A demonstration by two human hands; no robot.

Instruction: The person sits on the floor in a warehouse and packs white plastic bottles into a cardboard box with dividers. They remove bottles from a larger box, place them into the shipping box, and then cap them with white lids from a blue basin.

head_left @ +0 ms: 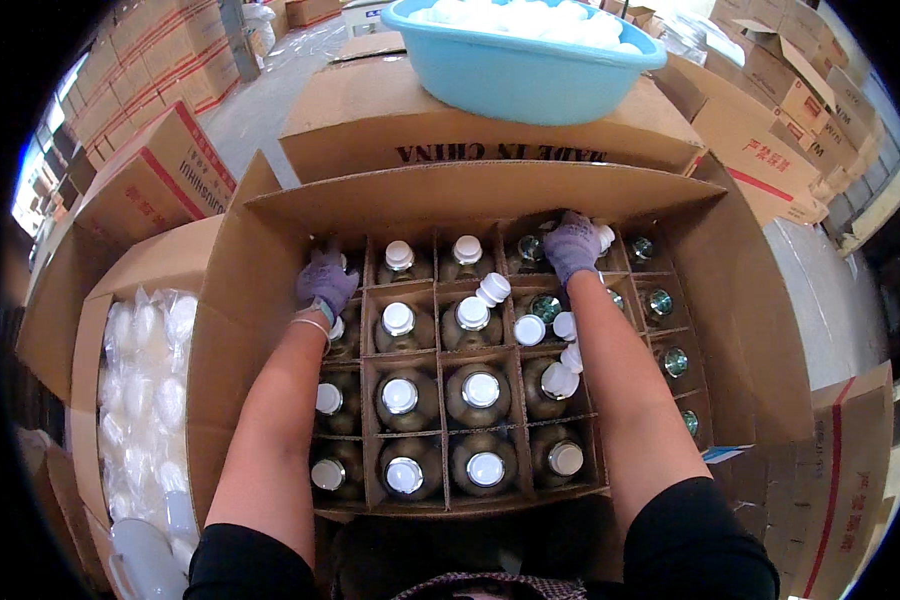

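Here both gloved hands are down inside a big open cardboard carton [270, 215] split by a cardboard divider grid [440, 365] into cells, each with a brown glass bottle. Left hand [325, 282] sits in the far-left cell, fingers curled down on a bottle top; what it grips is hidden, so I cannot tell if it is truly closed. Right hand [571, 246] is at the far row, right of centre, fingers bent over a bottle mouth with a white cap [604, 238] just beside it; grip unclear too. Most bottles in the left columns wear white caps, e.g. capped bottle [481, 390]. Right column bottles are uncapped, e.g. open bottle [674, 361]. Loose white caps [566, 340] lie on the grid near the right forearm. Blue basin [520, 65] of white caps sits on a closed box [370, 120] beyond. Bag of white caps [145, 400] in a box to the left.
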